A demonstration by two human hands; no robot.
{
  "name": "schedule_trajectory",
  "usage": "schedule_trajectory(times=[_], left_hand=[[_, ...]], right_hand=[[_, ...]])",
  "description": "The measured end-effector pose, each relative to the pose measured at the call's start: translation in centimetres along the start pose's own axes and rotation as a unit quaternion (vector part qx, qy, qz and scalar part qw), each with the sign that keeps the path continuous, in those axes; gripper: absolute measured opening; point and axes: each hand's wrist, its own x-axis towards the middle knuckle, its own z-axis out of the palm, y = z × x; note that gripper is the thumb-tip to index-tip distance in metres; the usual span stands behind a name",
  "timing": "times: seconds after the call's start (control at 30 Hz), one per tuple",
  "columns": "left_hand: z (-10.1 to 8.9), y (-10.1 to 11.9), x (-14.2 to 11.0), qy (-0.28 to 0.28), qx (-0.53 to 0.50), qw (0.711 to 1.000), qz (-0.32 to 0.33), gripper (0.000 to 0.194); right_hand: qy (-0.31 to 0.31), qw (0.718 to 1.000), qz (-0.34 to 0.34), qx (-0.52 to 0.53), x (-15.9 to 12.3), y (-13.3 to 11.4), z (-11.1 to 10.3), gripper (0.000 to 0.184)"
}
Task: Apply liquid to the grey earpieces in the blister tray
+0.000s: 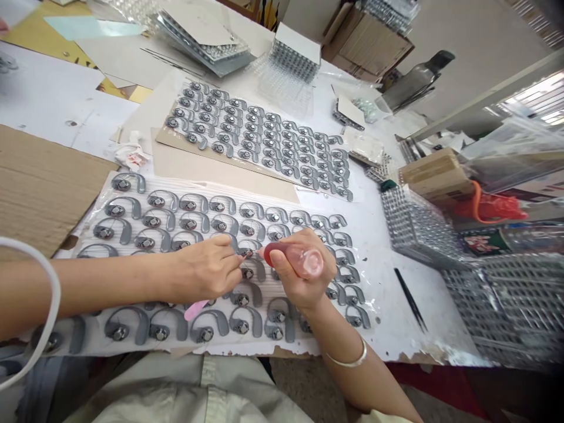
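View: head camera, looking down at a worktable (383, 311) with a chipped, worn front edge.
Left hand: comes in from the left, its fingers (229, 264) curled close together over the near tray; whether the tips grip anything, I cannot tell. A pink strip (196, 309) sticks out from under the palm.
Right hand: wrapped closed around a squeeze bottle (304, 261), its narrow tip pointing left, close to the left fingertips; a pale bangle (350, 359) circles the wrist.
Earpieces: grey curved hooks (215, 323), each with a round, shiny metallic end, lying in rows on the near tray (365, 305), directly under both hands. The bottle tip is at one in the middle; contact is unclear.
Front edge: the near tray reaches almost to the table's front edge.
Open room: a bare white stretch lies right of the near tray, crossed by black tweezers (409, 299).
Left side: brown cardboard (44, 188) beside the near tray; a white cable (55, 288) loops across the left forearm.
Beyond: a second tray (259, 138) of similar hooks lies at a slant, partly over a tan board (211, 165).
Right side: stacked clear trays (506, 299) crowd the table.
Writing: a green label (482, 242) on a plastic bottle at the right has pale and red lettering, too blurred to read.
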Motion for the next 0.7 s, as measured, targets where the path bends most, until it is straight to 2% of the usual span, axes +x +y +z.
schedule_trajectory(times=[0.7], left_hand=[[0.08,-0.35,-0.14,-0.014,-0.027,1.0,-0.005,0.026]], right_hand=[[0.002,1.0,-0.003,-0.003,0.23,-0.37,0.04,0.011]])
